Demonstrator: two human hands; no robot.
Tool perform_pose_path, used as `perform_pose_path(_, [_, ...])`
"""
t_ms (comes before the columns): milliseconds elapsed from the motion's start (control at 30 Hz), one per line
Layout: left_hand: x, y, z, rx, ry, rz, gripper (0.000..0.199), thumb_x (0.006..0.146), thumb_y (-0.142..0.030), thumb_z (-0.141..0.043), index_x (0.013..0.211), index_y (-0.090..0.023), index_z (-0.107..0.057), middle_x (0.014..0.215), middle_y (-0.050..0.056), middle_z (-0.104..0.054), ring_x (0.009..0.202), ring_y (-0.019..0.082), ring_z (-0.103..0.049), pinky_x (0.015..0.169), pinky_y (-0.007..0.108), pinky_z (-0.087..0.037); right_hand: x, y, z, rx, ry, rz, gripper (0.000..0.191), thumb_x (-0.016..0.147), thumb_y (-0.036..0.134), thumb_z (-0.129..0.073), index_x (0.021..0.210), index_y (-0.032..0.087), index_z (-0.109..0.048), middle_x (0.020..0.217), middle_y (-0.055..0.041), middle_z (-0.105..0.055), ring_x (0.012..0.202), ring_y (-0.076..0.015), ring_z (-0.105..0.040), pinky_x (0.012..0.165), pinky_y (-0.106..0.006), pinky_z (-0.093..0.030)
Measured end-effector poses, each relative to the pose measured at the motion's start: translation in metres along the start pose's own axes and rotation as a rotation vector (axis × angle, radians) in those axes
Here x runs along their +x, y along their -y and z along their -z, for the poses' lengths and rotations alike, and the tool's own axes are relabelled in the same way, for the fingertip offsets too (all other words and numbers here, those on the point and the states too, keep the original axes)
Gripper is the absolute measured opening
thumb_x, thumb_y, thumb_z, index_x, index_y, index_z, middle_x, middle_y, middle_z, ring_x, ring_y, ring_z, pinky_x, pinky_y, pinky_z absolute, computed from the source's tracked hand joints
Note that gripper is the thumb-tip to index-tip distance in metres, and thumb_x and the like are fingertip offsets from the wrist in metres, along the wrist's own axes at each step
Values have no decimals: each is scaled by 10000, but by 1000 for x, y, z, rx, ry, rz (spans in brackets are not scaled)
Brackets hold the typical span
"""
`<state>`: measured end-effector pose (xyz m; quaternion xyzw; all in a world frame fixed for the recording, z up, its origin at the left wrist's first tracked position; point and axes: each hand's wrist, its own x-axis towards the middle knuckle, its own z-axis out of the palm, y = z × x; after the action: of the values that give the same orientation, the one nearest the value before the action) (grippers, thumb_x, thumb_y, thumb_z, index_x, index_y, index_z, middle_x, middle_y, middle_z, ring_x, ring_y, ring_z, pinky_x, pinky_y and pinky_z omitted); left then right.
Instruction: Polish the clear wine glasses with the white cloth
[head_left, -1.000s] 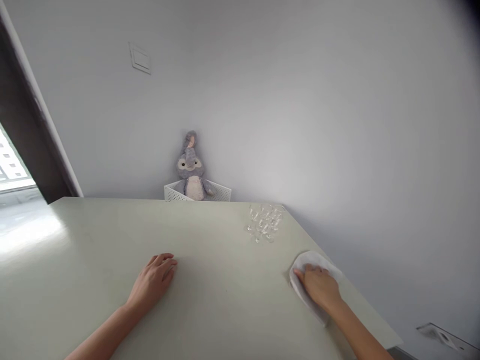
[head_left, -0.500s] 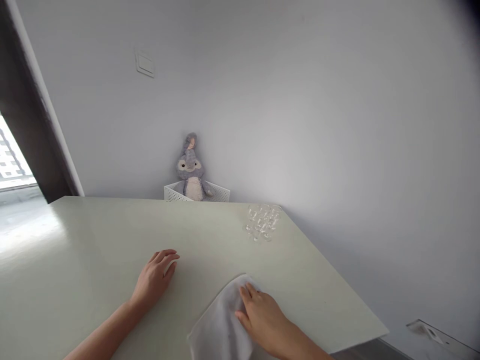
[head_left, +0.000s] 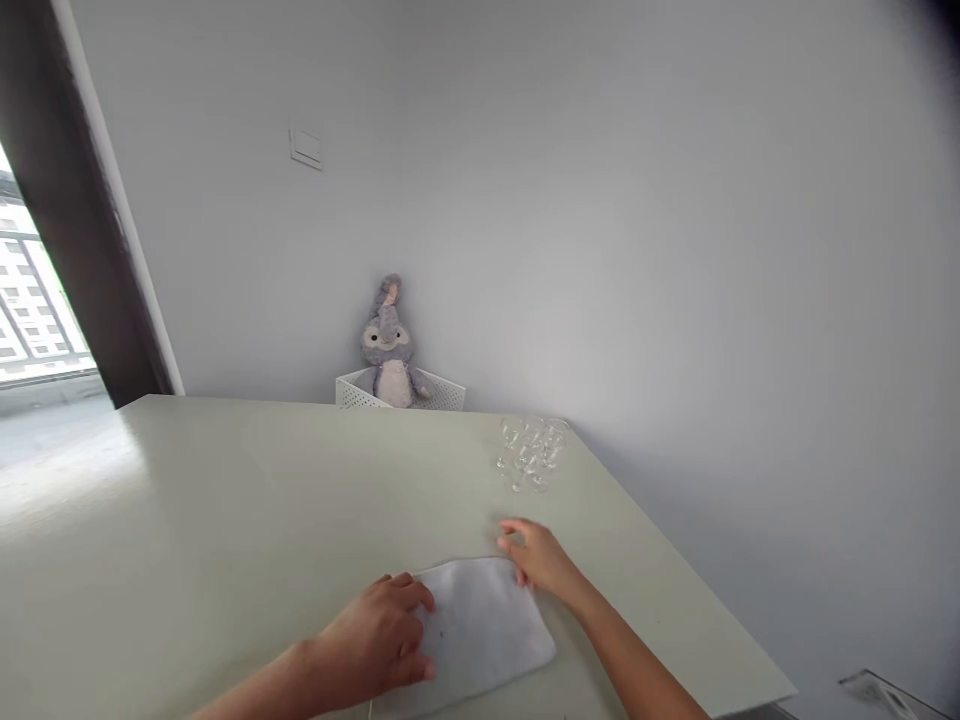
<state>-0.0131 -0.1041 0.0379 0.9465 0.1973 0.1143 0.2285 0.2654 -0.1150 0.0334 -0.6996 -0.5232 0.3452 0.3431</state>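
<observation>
The cloth lay on the near part of the table, right of the left hand, bent over its left edge, and nearward of the right hand, loosely curled at its far right corner, any pinch being indeterminable.

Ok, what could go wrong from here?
The clear pieces sit near the table's far right corner; a forward swing of the right hand might knock them, perhaps over the edge. The left hand is at the cloth's left side, so pressing there while the right hand pulls could bunch it.
</observation>
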Motion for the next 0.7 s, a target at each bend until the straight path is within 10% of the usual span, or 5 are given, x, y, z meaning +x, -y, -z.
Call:
perform_pose_path(167, [7, 10, 25, -153, 1, 52, 374, 823, -469, -433, 668, -205, -648, 868, 47, -650, 804, 177, -571, 713, 265, -407, 62, -11, 14, 248, -332, -47, 412, 716, 286, -520, 1108, 165, -480, 659, 41, -551, 338, -67, -412, 381, -222, -372])
perform_pose_path(467, [44, 48, 25, -402, -306, 473, 252, 776, -387, -469, 818, -208, -641, 851, 25, -650, 762, 158, -573, 648, 237, -407, 96, 3, -36, 347, -206, -2, 257, 686, 326, -526, 877, 154, -535, 533, 64, -501, 318, -56, -358, 298, -178, -252])
perform_pose_path(700, [80, 67, 7, -412, -565, 696, 451, 672, -353, -593, 1076, -187, -478, 1135, 82, -547, 787, 148, -557, 688, 256, -420, 84, 17, -77, 385, -154, 15, 482, 648, 218, -492, 1129, 191, -467, 670, 38, -573, 358, -80, -457, 300, -181, -308])
